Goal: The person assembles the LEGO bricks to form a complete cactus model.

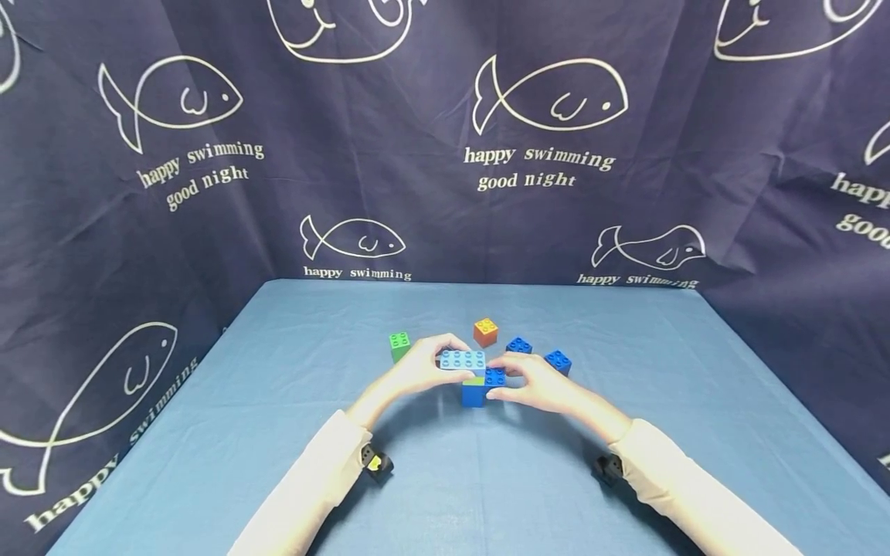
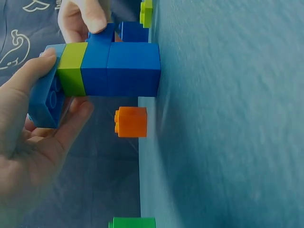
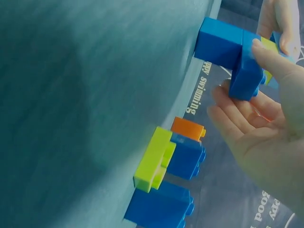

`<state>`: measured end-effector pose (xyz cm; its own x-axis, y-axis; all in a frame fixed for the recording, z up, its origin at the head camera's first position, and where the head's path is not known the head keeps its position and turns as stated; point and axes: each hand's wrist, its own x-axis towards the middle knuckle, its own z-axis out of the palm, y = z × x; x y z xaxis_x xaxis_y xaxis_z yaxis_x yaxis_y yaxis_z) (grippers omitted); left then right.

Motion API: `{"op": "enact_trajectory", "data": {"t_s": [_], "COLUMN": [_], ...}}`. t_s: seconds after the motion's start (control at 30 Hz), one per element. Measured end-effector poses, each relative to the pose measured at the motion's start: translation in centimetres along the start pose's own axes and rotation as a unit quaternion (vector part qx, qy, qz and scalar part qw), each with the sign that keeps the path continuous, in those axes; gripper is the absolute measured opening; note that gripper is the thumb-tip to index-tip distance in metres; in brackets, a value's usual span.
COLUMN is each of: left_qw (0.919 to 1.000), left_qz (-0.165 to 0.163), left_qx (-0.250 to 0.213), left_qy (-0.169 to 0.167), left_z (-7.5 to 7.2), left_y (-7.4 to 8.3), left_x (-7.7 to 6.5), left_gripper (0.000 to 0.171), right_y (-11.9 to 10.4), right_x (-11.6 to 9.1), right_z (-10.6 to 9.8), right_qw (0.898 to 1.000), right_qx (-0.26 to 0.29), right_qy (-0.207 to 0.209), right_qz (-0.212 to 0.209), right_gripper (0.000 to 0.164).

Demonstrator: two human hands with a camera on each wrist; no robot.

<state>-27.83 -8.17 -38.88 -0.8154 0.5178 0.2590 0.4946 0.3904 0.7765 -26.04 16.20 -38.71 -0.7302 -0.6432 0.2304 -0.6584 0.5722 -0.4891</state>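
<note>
A stack of toy building bricks stands on the table between both hands. Its base is a tall blue brick (image 1: 473,397); above it come a dark blue brick (image 3: 248,66) jutting right, a lime brick (image 2: 72,69) and a light blue brick (image 1: 462,361) jutting left on top. My left hand (image 1: 426,365) grips the light blue brick, thumb on its near side and fingers behind. With thumb and fingers, my right hand (image 1: 535,384) pinches the jutting end of the dark blue brick.
Behind the stack sits an orange brick (image 1: 485,332), with a green brick (image 1: 399,346) to its left. Two blue bricks (image 1: 518,345) (image 1: 558,361) stand at the back right. A loose lime brick (image 3: 154,159) lies near them, hidden behind the right hand in the head view.
</note>
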Motion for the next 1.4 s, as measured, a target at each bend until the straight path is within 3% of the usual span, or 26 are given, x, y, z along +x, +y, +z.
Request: {"op": "enact_trajectory", "data": {"t_s": [0.2,0.6,1.1,1.4], "left_qw": [0.9998,0.9999,0.9997,0.9998], "left_qz": [-0.016,-0.003,0.000,-0.009], "left_qx": [-0.007,0.012,0.016,0.006], "left_qy": [0.004,-0.003,-0.019,-0.015], "left_z": [-0.5,-0.6,-0.6,-0.6], "left_y": [-0.1,-0.3,-0.4,-0.1], "left_x": [-0.2,-0.1,-0.4,-0.7], "left_gripper": [0.034,0.033,0.034,0.035], "right_y": [0.6,2.2,3.2,3.8], "right_x": [-0.5,-2.2,-3.8,-4.3], "right_z": [-0.6,-1.6,-2.2,-2.4], "right_qw": [1.000,0.999,1.000,0.999], "right_qx": [0.016,0.006,0.005,-0.039], "right_qy": [0.003,0.001,-0.011,-0.003], "right_qz": [0.011,0.032,0.019,0.000], "right_gripper": [0.049,0.045,0.038,0.035]}}
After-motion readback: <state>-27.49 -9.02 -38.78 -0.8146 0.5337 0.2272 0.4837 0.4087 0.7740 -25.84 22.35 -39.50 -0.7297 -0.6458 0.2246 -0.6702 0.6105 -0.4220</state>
